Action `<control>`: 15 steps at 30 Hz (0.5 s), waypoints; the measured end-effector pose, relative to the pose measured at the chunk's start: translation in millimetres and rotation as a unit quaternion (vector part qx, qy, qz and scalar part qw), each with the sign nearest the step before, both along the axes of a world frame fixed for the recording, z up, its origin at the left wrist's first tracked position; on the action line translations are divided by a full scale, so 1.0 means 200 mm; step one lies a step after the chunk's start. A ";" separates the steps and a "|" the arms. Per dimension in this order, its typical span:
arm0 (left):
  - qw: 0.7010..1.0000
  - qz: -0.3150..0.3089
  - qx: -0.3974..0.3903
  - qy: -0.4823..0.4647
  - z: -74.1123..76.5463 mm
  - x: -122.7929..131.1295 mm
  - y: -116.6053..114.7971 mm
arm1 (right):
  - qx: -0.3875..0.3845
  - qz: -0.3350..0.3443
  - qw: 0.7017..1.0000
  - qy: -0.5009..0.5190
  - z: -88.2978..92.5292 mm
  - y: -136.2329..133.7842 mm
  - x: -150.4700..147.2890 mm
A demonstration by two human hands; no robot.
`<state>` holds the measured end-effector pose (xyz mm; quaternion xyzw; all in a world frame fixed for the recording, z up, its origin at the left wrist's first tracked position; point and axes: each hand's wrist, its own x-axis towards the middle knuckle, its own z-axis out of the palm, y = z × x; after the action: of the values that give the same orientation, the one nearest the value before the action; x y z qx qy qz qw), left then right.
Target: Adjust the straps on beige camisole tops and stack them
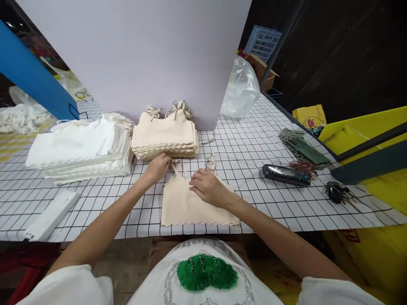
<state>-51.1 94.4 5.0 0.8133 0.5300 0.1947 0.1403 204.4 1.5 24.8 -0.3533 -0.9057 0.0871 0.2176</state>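
A beige camisole (187, 207) lies flat at the table's front edge, its wavy hem toward me and its thin straps pointing away. At its upper left, my left hand (158, 168) is closed in a pinch on one strap (175, 169). My right hand (208, 188) rests on the upper part of the camisole with fingers bent together, gripping the cloth near its top edge; the fingertips are partly hidden. Just behind stands a stack of folded beige camisoles (165, 137), straps bunched on top. Left of it is a stack of white garments (79, 146).
A white power strip (52, 215) lies front left. To the right are a dark glasses case (286, 175), keys (338, 192) and a green phone (310, 151). A pale upright panel (152, 55) closes off the back, with a clear plastic bag (240, 89) beside it.
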 end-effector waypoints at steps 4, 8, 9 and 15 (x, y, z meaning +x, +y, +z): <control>0.993 0.105 -0.036 -0.029 -0.04 -0.01 0.02 | -0.049 0.000 0.999 -0.015 0.01 0.10 -0.09; 0.982 0.167 -0.048 -0.067 -0.09 0.03 0.06 | -0.080 0.011 0.997 -0.008 0.02 0.16 -0.16; 0.979 0.180 -0.051 -0.077 -0.10 0.04 0.08 | -0.081 0.012 0.997 -0.011 0.02 0.17 -0.17; 0.962 0.203 -0.063 -0.171 -0.11 0.07 0.07 | -0.100 -0.002 0.995 0.029 -0.02 0.16 -0.15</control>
<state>-37.1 109.2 -17.7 0.6329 0.6631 0.3212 0.2377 173.7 34.1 21.6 -0.3722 -0.8853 0.1866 0.2072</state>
